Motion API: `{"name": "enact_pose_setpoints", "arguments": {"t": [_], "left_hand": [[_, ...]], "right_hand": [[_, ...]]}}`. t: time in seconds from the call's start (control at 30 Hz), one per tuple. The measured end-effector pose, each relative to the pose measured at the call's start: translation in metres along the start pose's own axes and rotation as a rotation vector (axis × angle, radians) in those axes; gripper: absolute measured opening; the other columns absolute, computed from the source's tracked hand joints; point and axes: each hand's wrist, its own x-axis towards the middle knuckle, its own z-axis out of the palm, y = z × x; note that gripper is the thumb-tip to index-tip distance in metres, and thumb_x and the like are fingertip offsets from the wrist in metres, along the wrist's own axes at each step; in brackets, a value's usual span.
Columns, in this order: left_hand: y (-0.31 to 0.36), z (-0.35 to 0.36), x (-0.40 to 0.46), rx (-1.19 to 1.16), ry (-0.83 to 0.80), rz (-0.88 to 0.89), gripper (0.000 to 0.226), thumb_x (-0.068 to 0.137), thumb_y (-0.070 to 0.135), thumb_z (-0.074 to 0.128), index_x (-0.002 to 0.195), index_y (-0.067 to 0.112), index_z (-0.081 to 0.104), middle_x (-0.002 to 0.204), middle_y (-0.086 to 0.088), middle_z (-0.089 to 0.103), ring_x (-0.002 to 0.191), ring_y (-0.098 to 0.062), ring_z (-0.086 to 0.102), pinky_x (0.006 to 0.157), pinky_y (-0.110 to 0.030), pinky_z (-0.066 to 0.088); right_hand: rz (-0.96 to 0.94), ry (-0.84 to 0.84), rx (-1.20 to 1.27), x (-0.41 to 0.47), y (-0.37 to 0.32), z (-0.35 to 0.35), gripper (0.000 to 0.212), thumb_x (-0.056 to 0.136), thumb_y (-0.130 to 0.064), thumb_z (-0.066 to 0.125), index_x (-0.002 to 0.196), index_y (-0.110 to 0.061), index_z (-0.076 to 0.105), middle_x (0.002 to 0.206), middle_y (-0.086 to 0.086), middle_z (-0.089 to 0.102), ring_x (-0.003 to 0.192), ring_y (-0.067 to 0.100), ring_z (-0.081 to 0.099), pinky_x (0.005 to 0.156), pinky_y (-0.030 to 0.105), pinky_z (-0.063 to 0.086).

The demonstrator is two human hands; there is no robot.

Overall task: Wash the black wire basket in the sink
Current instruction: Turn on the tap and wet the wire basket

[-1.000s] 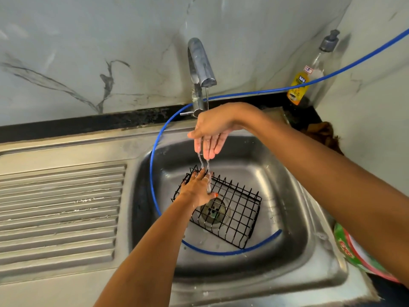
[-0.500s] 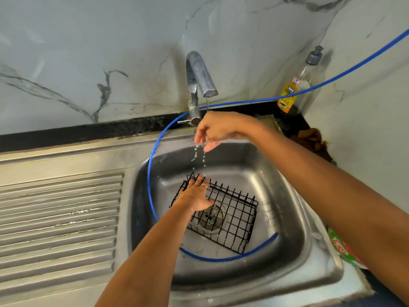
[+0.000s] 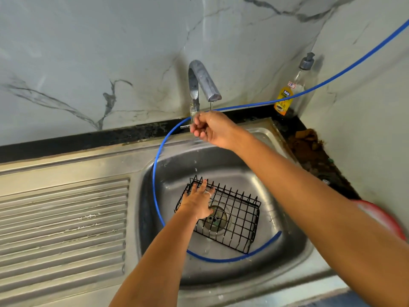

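The black wire basket (image 3: 239,220) lies flat in the steel sink (image 3: 309,247), over the drain. My left hand (image 3: 198,204) rests on its far left corner with straight, spread fingers touching the rim wires. My right hand (image 3: 212,129) is up at the base of the tap (image 3: 202,78), fingers curled round the small tap lever (image 3: 184,126). Only a thin trickle falls from the spout.
A blue hose (image 3: 155,173) loops from the upper right down around the sink bowl. A soap bottle (image 3: 290,91) stands in the back right corner beside a brown clump (image 3: 307,142). The ribbed drainboard (image 3: 62,229) lies left. A red-rimmed object (image 3: 385,220) sits at the right.
My right hand has left the water stream and moved up to the tap lever. The stream has thinned to a trickle. My left hand has stayed on the basket.
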Motion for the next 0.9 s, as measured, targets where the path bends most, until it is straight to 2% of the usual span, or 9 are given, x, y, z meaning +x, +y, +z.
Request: {"name": "enact_pose_setpoints", "arguments": {"t": [0.13, 0.2, 0.27, 0.4, 0.5, 0.6, 0.67, 0.8, 0.9], "left_hand": [[0.003, -0.001, -0.003, 0.025, -0.016, -0.005, 0.079, 0.095, 0.029, 0.059, 0.156, 0.028, 0.009, 0.163, -0.003, -0.017, 0.15, -0.032, -0.007, 0.119, -0.054, 0.01], [0.005, -0.003, -0.001, 0.04, -0.025, -0.003, 0.079, 0.094, 0.028, 0.061, 0.156, 0.027, 0.012, 0.163, -0.004, -0.016, 0.15, -0.034, -0.005, 0.119, -0.056, 0.012], [0.008, -0.003, 0.0, 0.034, -0.03, -0.001, 0.079, 0.094, 0.026, 0.062, 0.156, 0.026, 0.014, 0.163, -0.003, -0.015, 0.15, -0.036, -0.005, 0.119, -0.057, 0.015], [0.01, -0.002, -0.003, 0.0, -0.045, 0.016, 0.085, 0.092, 0.036, 0.063, 0.157, 0.021, 0.01, 0.163, -0.001, -0.018, 0.149, -0.037, -0.008, 0.117, -0.06, 0.02], [0.007, -0.001, -0.007, -0.012, -0.061, 0.031, 0.099, 0.086, 0.047, 0.067, 0.157, 0.022, 0.003, 0.162, -0.001, -0.022, 0.148, -0.037, -0.013, 0.116, -0.061, 0.02], [0.002, 0.003, -0.009, 0.003, -0.088, 0.05, 0.116, 0.078, 0.052, 0.074, 0.156, 0.024, -0.007, 0.159, 0.0, -0.028, 0.147, -0.036, -0.02, 0.117, -0.063, 0.011], [0.002, 0.008, -0.011, 0.023, -0.097, 0.057, 0.124, 0.074, 0.051, 0.077, 0.155, 0.024, -0.013, 0.158, 0.0, -0.031, 0.146, -0.036, -0.022, 0.117, -0.063, 0.006], [0.002, 0.01, -0.011, 0.03, -0.077, 0.059, 0.127, 0.072, 0.05, 0.079, 0.154, 0.024, -0.015, 0.159, -0.001, -0.03, 0.146, -0.037, -0.023, 0.115, -0.064, 0.005], [0.002, 0.01, -0.009, 0.028, -0.086, 0.053, 0.127, 0.072, 0.047, 0.08, 0.154, 0.025, -0.015, 0.159, -0.001, -0.029, 0.145, -0.037, -0.023, 0.115, -0.064, 0.004]], "right_hand": [[0.216, -0.321, -0.727, -0.018, -0.006, -0.01, 0.029, 0.084, 0.011, 0.034, 0.068, -0.002, 0.055, 0.071, 0.016, 0.06, 0.053, 0.015, 0.058, 0.048, 0.019, 0.048], [0.337, -0.361, -1.0, -0.023, -0.008, -0.01, 0.03, 0.086, 0.013, 0.035, 0.074, 0.003, 0.06, 0.078, 0.019, 0.062, 0.062, 0.021, 0.064, 0.057, 0.023, 0.056], [0.397, -0.338, -1.117, -0.026, -0.007, -0.009, 0.03, 0.087, 0.016, 0.037, 0.079, 0.004, 0.064, 0.089, 0.023, 0.064, 0.075, 0.026, 0.067, 0.067, 0.027, 0.06], [0.202, -0.247, -1.134, -0.026, -0.002, -0.016, 0.025, 0.09, 0.007, 0.05, 0.096, -0.005, 0.071, 0.123, 0.012, 0.063, 0.11, 0.023, 0.061, 0.09, 0.027, 0.049], [-0.012, -0.081, -1.14, -0.023, 0.002, -0.019, 0.03, 0.084, 0.007, 0.057, 0.106, -0.009, 0.071, 0.112, 0.006, 0.067, 0.105, 0.021, 0.062, 0.092, 0.035, 0.05], [-0.04, 0.02, -1.167, -0.021, 0.006, -0.018, 0.037, 0.073, 0.001, 0.074, 0.109, -0.008, 0.07, 0.101, 0.004, 0.068, 0.096, 0.017, 0.063, 0.089, 0.03, 0.049], [-0.015, -0.001, -1.193, -0.022, 0.007, -0.019, 0.035, 0.071, 0.0, 0.077, 0.105, -0.007, 0.072, 0.101, 0.005, 0.071, 0.095, 0.016, 0.065, 0.088, 0.027, 0.049], [0.357, -0.359, -1.106, -0.025, 0.01, -0.018, 0.037, 0.077, 0.011, 0.067, 0.114, 0.006, 0.062, 0.107, 0.014, 0.068, 0.094, 0.023, 0.068, 0.088, 0.026, 0.054], [0.373, -0.263, -1.034, -0.014, 0.02, -0.015, 0.028, 0.087, -0.001, 0.063, 0.114, 0.008, 0.061, 0.105, 0.022, 0.067, 0.092, 0.028, 0.069, 0.085, 0.03, 0.056]]}}
